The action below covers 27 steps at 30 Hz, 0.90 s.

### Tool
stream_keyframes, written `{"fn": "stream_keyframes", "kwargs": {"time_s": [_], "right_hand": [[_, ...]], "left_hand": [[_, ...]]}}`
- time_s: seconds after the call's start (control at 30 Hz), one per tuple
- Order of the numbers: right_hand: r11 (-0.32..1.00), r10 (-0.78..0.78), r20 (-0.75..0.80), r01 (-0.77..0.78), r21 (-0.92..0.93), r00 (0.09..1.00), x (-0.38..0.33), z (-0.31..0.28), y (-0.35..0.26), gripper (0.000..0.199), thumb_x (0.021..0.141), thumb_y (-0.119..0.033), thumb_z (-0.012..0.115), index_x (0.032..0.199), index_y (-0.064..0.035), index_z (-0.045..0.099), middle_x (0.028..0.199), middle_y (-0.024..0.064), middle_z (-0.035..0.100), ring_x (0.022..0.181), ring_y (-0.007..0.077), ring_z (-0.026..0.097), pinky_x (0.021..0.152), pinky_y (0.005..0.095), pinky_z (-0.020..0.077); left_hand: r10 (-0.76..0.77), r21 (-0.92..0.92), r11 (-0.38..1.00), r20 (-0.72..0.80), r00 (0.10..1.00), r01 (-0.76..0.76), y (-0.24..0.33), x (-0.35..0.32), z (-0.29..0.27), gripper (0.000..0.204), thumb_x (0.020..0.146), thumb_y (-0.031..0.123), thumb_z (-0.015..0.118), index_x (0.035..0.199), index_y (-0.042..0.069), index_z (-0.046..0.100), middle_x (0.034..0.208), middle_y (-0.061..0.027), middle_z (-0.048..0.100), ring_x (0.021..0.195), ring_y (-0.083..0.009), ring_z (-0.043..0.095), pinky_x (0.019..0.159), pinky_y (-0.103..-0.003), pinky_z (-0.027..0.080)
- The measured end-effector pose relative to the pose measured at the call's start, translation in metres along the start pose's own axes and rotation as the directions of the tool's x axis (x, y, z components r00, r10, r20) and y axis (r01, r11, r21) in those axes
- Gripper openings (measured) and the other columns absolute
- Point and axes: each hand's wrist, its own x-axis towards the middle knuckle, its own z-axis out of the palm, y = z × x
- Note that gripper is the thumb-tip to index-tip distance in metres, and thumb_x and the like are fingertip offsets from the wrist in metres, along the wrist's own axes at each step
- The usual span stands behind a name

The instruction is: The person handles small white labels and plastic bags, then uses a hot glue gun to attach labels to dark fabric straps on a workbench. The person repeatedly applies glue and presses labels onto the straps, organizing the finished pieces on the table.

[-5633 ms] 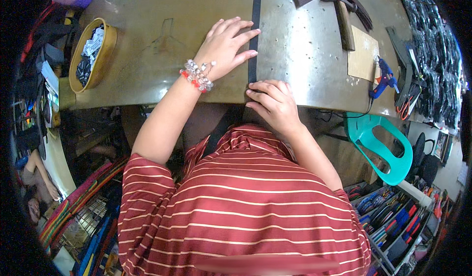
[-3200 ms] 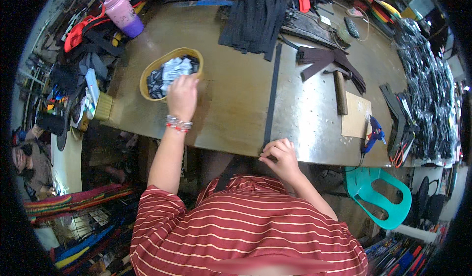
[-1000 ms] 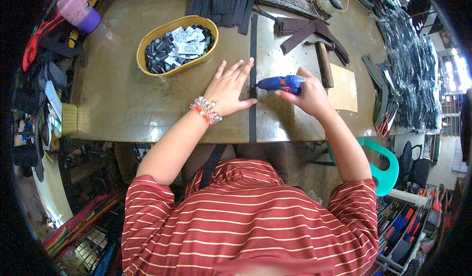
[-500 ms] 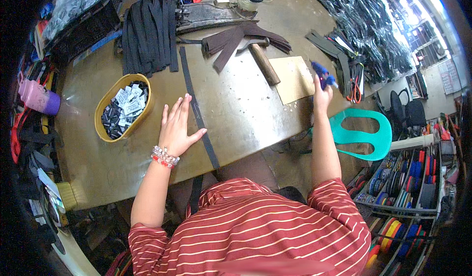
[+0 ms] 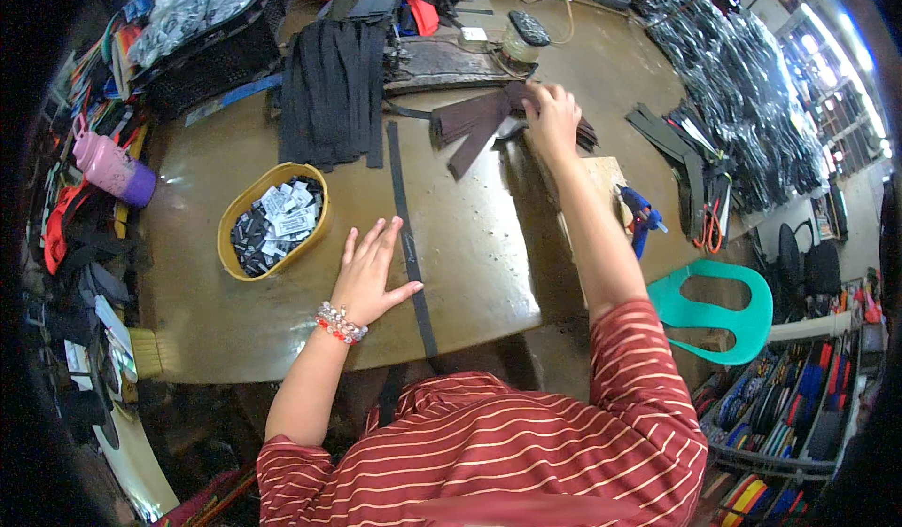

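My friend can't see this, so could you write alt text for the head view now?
A spread left hand lies at a black strap on a table; the right hand is over brown strips. To the left is a yellow basket of labels, to the right a blue glue gun.

Head cam, left lens of the fisheye pair, upright, unmirrored. Looks steeply down and forward from above the striped shirt [image 5: 489,452], closest to lens at 6 o'clock. Tabletop [image 5: 479,255] mid-frame, medium range. Left hand [image 5: 369,273] toward 8, right hand [image 5: 554,125] toward 1. Wide coverage: black crate [image 5: 221,67] at 10, shelving [image 5: 775,400] at 4.
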Motion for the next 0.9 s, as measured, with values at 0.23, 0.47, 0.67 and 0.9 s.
{"fn": "stream_keyframes", "kwargs": {"time_s": [0.23, 0.47, 0.67, 0.9], "right_hand": [[0.977, 0.066, 0.25, -0.012, -0.211, 0.966, 0.063, -0.022, -0.036, 0.017, 0.082, -0.021, 0.064, 0.09, -0.0071, 0.061, 0.093, 0.0143, 0.064, 0.089, 0.0334, 0.062, 0.077, 0.0464, 0.0475], [0.816, -0.424, 0.274, 0.233, 0.529, 0.863, -0.046, -0.182, -0.174, 0.013, 0.083, -0.013, 0.064, 0.091, -0.0027, 0.063, 0.084, 0.0135, 0.063, 0.075, 0.0314, 0.062, 0.067, 0.0386, 0.0487], [0.793, -0.189, 0.493, -0.164, 0.587, 0.85, -0.102, -0.118, -0.16, 0.014, 0.081, -0.01, 0.067, 0.093, -0.0028, 0.066, 0.084, 0.0159, 0.062, 0.078, 0.0336, 0.061, 0.07, 0.0401, 0.0488], [0.761, -0.171, 0.416, -0.148, 0.632, 0.893, -0.154, -0.052, -0.142, 0.016, 0.082, -0.007, 0.065, 0.098, -0.0049, 0.067, 0.088, 0.0134, 0.064, 0.08, 0.0293, 0.062, 0.074, 0.0345, 0.0503]], "left_hand": [[-0.069, -0.098, 0.992, 0.094, 0.993, 0.078, 0.003, 0.004, -0.014, 0.099, 0.075, 0.051, 0.068, 0.148, 0.007, 0.018, 0.148, -0.0168, 0.033, 0.14, -0.0305, 0.025, 0.115, -0.049, 0.011], [-0.045, -0.111, 0.993, -0.717, 0.696, -0.051, 0.052, 0.017, -0.068, 0.041, 0.097, 0.022, 0.045, 0.134, 0.003, 0.046, 0.13, -0.0183, 0.051, 0.129, -0.0342, 0.042, 0.105, -0.045, 0.032], [-0.258, -0.312, 0.941, -0.423, 0.869, 0.128, 0.044, -0.004, -0.05, 0.016, 0.089, 0.019, 0.061, 0.084, 0.004, 0.061, 0.079, -0.0126, 0.061, 0.071, -0.0323, 0.06, 0.061, -0.04, 0.047], [-0.378, -0.292, 0.91, -0.298, 0.876, 0.294, 0.012, -0.008, 0.001, 0.022, 0.086, 0.026, 0.063, 0.082, 0.005, 0.061, 0.08, -0.012, 0.063, 0.074, -0.0329, 0.061, 0.063, -0.042, 0.049]]}}
